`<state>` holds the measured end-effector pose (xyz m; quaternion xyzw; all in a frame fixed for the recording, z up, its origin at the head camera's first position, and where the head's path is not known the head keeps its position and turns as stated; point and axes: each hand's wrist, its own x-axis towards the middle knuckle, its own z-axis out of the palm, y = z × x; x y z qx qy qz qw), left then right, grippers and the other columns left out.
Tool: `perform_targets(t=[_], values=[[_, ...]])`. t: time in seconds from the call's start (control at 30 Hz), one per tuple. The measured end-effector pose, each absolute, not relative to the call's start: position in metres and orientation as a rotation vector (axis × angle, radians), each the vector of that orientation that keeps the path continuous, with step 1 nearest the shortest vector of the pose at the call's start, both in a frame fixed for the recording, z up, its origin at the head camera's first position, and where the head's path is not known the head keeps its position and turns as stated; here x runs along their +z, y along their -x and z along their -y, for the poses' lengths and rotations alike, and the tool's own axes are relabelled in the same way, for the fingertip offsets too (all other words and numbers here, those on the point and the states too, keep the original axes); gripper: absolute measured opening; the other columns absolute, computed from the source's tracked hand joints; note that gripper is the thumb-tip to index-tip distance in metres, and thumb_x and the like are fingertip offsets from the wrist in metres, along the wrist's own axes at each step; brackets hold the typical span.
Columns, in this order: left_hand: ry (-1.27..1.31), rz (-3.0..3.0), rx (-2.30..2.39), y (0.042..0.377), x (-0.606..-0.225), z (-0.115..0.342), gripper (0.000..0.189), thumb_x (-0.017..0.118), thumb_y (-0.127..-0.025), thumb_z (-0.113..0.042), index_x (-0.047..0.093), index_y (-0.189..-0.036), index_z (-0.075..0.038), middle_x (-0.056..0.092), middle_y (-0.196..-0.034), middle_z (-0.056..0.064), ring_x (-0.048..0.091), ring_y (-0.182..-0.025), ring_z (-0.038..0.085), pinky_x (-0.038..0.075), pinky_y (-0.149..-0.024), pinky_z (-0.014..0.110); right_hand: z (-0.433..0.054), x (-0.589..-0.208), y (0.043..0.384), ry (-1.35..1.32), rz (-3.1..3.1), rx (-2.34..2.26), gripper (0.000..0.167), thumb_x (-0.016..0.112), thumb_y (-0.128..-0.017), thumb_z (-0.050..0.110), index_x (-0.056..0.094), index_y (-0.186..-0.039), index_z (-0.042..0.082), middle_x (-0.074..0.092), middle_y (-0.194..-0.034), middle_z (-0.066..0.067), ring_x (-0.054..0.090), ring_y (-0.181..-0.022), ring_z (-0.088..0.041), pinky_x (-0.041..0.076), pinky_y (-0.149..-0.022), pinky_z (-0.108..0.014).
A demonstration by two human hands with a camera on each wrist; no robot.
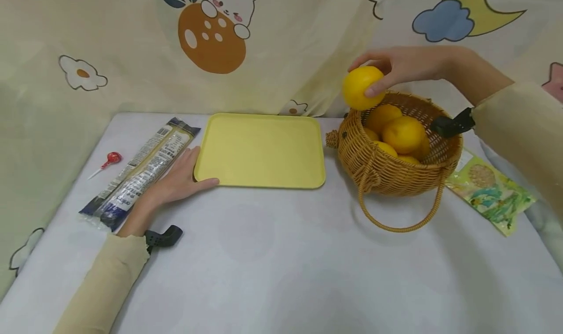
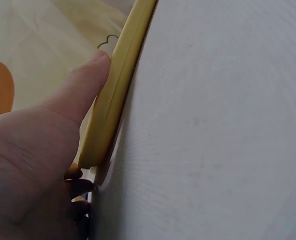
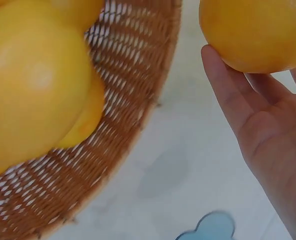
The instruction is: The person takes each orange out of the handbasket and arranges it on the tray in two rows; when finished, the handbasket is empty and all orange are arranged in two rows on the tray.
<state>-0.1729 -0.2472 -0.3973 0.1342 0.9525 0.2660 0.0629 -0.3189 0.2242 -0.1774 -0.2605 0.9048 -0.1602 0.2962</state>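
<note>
My right hand (image 1: 406,68) holds a round yellow lemon (image 1: 358,86) between thumb and fingers, above the left rim of a wicker basket (image 1: 374,170). Several more yellow lemons (image 1: 402,135) lie inside that basket, and they fill the left of the right wrist view. At the near left corner of a yellow tray (image 1: 261,151), my left hand (image 1: 178,177) lies with its fingers along the side and its thumb against the front edge. The left wrist view shows the thumb (image 2: 85,82) touching the tray's rim (image 2: 115,95); the other fingers are mostly hidden there.
Left of the tray lie a long clear-and-blue packet (image 1: 142,170) and a red lollipop (image 1: 113,157). A green printed pouch (image 1: 490,190) sits partly under the basket's right side. The basket's handle (image 1: 402,229) hangs toward the front. A patterned cloth (image 1: 303,46) hangs behind the table.
</note>
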Motion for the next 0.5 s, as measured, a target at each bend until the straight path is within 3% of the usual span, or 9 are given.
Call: perform_targets(t=[0.23,0.5], values=[[-0.395,-2.903,0.805,0.174,-0.399,0.248,0.082,0.069,-0.084,-0.053,0.032,-0.139,-0.003,0.038,-0.099,0.009,0.035,-0.092,0.021,0.033,-0.075,0.031,-0.172,-0.181,0.321,0.798,-2.383,-0.471,0.068,0.063,-0.093,0.036,0.026,-0.149,0.026,0.050,-0.131,-0.004,0.050,-0.113,-0.022,0.040,-0.104,-0.040],[-0.370,-2.886,0.805,0.173,-0.401,0.249,0.093,0.067,-0.085,-0.054,0.022,-0.149,-0.002,0.041,-0.111,0.013,0.038,-0.101,0.024,0.038,-0.087,0.040,-0.101,-0.195,0.329,0.986,-2.268,-0.586,0.066,0.065,-0.091,0.037,0.033,-0.148,0.027,0.052,-0.126,-0.003,0.048,-0.109,-0.019,0.043,-0.096,-0.031]])
